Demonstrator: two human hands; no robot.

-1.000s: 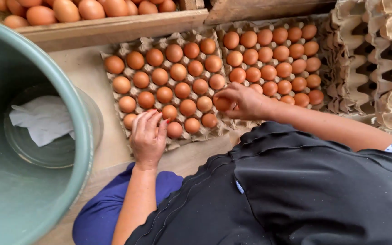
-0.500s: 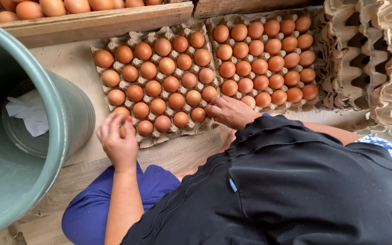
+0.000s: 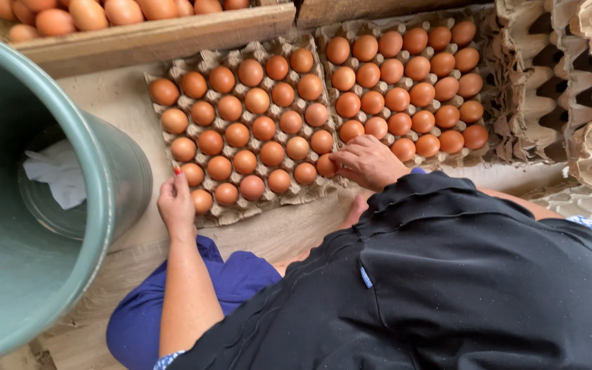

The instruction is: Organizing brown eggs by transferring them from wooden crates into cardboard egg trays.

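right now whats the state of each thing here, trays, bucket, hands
left cardboard egg tray: full of brown eggs, flat on the floor
right cardboard egg tray: full of brown eggs
stack of empty cardboard trays: no eggs in them
green plastic bucket: upright, open, white paper inside
left hand: at the left tray's near-left corner, fingers bent
right hand: resting at the near edge between the two trays

Likely egg farm: filled egg trays (image 3: 241,130), empty tray stacks (image 3: 584,82).

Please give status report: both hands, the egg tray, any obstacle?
Left hand open at near-left corner of the full egg tray. Right hand on near-right corner, grip hidden. Green bucket close on the left.
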